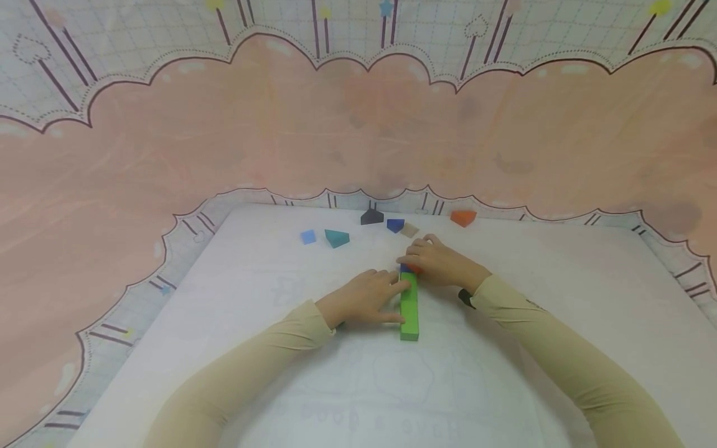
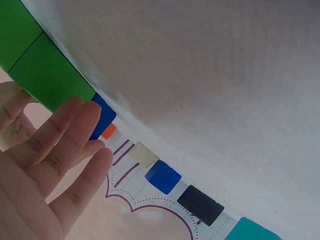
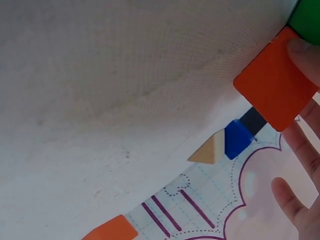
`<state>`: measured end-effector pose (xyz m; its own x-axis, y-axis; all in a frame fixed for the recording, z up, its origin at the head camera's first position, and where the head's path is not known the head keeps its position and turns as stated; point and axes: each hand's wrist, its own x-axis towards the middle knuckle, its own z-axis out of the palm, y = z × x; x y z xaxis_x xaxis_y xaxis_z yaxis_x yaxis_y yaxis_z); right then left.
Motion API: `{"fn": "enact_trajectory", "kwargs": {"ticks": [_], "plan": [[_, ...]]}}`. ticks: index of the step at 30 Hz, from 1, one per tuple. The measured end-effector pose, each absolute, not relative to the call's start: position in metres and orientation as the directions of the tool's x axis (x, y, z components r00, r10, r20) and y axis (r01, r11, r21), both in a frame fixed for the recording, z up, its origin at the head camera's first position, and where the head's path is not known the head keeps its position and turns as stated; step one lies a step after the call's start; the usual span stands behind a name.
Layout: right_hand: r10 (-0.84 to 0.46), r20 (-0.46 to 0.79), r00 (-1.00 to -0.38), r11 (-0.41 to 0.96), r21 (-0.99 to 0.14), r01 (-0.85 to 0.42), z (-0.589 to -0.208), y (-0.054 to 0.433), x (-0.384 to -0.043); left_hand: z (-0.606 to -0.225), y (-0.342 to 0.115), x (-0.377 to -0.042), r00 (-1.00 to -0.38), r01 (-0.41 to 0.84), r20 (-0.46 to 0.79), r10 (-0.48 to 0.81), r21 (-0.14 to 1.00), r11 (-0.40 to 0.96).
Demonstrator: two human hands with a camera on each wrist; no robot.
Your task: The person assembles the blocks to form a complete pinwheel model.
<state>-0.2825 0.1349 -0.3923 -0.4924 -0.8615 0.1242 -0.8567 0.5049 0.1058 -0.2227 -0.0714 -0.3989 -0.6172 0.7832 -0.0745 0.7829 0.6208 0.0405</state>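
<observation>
Two green blocks [image 1: 409,319] lie in a row on the white table [image 1: 235,286]. At their far end are one blue block [image 2: 104,116] and one red block [image 3: 272,80]. The left hand [image 1: 365,300] has its fingers spread and touches the green. The right hand [image 1: 445,261] pinches the red block. Six loose blocks sit farther back — one light blue [image 1: 308,237], one teal [image 1: 337,239], one black [image 1: 372,217], one dark blue [image 1: 395,226], one tan [image 1: 410,230], one orange [image 1: 463,218]. Behind is a pink and white cloth [image 1: 358,130] — wavy lines, little stars.
</observation>
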Motion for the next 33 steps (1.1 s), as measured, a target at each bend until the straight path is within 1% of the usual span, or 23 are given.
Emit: {"fn": "enact_trajectory", "kwargs": {"ticks": [2, 8, 10, 21, 23, 26, 33], "plan": [[-0.858, 0.119, -0.5, 0.512, 0.097, -0.854, -0.3923, 0.1349, -0.2828, -0.3992, -0.0715, -0.2231, -0.617, 0.783, -0.075, 0.783, 0.037, 0.621], [-0.86, 0.123, -0.496, 0.508, 0.109, -0.854, -0.3929, 0.1352, -0.2826, -0.3994, -0.0715, -0.223, -0.612, 0.788, -0.071, 0.788, 0.025, 0.615], [-0.855, 0.114, -0.505, 0.516, 0.107, -0.85, -0.3933, 0.1354, -0.2828, -0.399, -0.0715, -0.2226, -0.611, 0.789, -0.069, 0.789, 0.026, 0.614], [-0.78, 0.026, -0.625, 0.625, 0.042, -0.779, -0.3979, 0.139, -0.2892, -0.3992, -0.0705, -0.2218, -0.629, 0.773, -0.084, 0.773, 0.04, 0.634], [-0.77, 0.018, -0.638, 0.638, 0.036, -0.769, -0.399, 0.1402, -0.2903, -0.3995, -0.0705, -0.222, -0.629, 0.773, -0.086, 0.773, 0.037, 0.633], [-0.765, 0.022, -0.644, 0.644, 0.018, -0.765, -0.3993, 0.1415, -0.2907, -0.4003, -0.0706, -0.2225, -0.63, 0.773, -0.087, 0.772, 0.032, 0.634], [-0.776, 0.036, -0.63, 0.63, 0.006, -0.776, -0.3983, 0.1416, -0.2893, -0.4002, -0.071, -0.2225, -0.632, 0.77, -0.089, 0.77, 0.038, 0.637]]}}
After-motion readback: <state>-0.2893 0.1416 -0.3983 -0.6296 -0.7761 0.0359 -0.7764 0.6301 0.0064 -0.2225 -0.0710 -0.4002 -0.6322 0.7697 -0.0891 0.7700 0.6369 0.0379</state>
